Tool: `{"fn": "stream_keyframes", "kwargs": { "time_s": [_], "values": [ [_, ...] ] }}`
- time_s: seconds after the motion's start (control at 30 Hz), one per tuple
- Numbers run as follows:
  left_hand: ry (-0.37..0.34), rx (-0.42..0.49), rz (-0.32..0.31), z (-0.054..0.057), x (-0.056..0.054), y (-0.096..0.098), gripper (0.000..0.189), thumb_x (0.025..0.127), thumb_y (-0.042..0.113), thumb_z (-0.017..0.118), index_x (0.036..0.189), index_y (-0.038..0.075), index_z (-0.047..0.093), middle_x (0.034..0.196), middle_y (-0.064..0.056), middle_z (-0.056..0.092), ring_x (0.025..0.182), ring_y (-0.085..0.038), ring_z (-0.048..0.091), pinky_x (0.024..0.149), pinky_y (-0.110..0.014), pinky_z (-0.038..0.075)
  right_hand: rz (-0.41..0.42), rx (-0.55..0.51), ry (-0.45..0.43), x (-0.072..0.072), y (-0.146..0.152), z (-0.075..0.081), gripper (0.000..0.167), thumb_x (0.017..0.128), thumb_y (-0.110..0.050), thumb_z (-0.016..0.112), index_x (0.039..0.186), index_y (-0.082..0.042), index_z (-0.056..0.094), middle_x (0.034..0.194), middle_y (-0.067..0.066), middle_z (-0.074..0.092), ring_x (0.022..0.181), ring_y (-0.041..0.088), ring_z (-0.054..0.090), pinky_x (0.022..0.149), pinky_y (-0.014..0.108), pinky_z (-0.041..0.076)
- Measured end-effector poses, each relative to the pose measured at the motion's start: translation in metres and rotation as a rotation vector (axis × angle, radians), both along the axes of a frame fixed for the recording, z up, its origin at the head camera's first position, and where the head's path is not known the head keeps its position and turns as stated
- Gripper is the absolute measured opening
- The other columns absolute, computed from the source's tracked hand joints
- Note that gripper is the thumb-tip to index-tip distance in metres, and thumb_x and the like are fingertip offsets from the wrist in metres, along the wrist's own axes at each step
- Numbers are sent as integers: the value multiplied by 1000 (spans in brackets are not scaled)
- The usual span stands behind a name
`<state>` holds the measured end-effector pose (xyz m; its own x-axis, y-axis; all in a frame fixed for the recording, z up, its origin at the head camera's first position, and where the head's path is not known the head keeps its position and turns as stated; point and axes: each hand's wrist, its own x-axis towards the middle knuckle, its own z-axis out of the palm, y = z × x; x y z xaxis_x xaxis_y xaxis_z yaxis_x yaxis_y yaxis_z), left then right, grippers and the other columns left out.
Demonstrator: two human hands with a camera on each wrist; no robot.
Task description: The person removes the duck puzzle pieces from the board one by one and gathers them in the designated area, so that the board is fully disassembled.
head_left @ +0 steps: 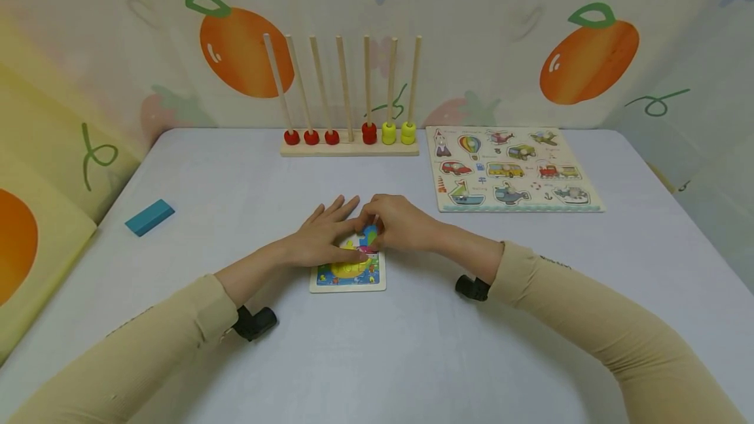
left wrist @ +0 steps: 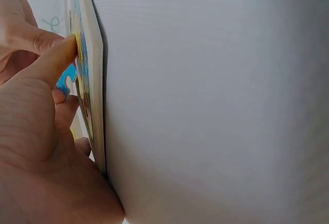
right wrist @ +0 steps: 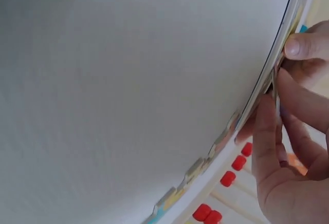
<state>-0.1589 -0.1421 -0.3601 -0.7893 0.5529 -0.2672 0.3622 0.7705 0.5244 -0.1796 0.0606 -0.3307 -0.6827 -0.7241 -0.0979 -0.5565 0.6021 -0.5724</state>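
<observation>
A small jigsaw puzzle board (head_left: 347, 289) with a yellow picture on blue lies flat on the table in front of me. My left hand (head_left: 318, 239) rests across its left side with fingers spread, and in the left wrist view the left thumb (left wrist: 59, 62) presses on the picture. Over the board's upper right, my right hand (head_left: 406, 222) pinches a blue and green puzzle piece (head_left: 369, 235) between thumb and fingers. From the right wrist view that puzzle piece (right wrist: 277, 93) appears thin and edge-on, tilted up from the board. The hands hide much of the board's top.
Behind the hands stands a wooden bead rack (head_left: 347, 149) with red and yellow beads on upright rods. To its right lies a vehicle picture-puzzle board (head_left: 480, 178). A blue block (head_left: 150, 217) is at the far left. A printed cloth (head_left: 471, 38) hangs behind the table.
</observation>
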Motion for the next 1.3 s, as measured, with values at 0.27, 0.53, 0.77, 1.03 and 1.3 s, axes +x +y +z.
{"fn": "stream_keyframes", "kwargs": {
  "time_s": [0.27, 0.53, 0.77, 1.03, 1.3],
  "values": [
    [-13, 14, 7, 3, 1, 0, 76, 90, 48, 62, 154, 19, 35, 169, -9, 4, 157, -36, -9, 124, -63, -9, -45, -18, -78, -1, 0, 2, 25, 85, -3, 74, 110, -4, 72, 111, 8, 71, 92, 17, 64, 83, 23, 57],
    [-1, 23, -4, 1, -1, 1, 78, 90, 50, 62, 156, 21, 31, 169, -9, 4, 157, -36, -8, 123, -64, -8, -107, -39, -173, -3, 8, 5, 26, 89, -6, 69, 114, -6, 71, 117, 8, 71, 94, 19, 64, 76, 22, 57],
    [7, 29, -12, 2, -1, 2, 81, 89, 52, 63, 157, 29, 25, 169, -8, 4, 157, -37, -7, 124, -64, -7, -154, -78, -220, -6, 19, 9, 28, 88, -5, 69, 116, -9, 70, 113, 10, 68, 73, 18, 65, 57, 23, 55],
    [-7, 31, -22, -1, -5, -1, 80, 87, 54, 65, 155, 31, 30, 170, -7, 6, 157, -36, -6, 124, -64, -7, -184, -92, -193, -9, 37, 11, 30, 88, -7, 68, 117, -11, 70, 113, 7, 70, 80, 15, 67, 63, 23, 52],
    [-58, 85, -59, 0, -6, -12, 78, 88, 48, 66, 155, 28, 32, 169, -9, 6, 156, -39, -8, 123, -66, -7, -201, -97, -154, -11, 59, 17, 32, 88, -8, 69, 120, -8, 68, 120, 8, 70, 100, 23, 66, 85, 32, 57]
  ]
}}
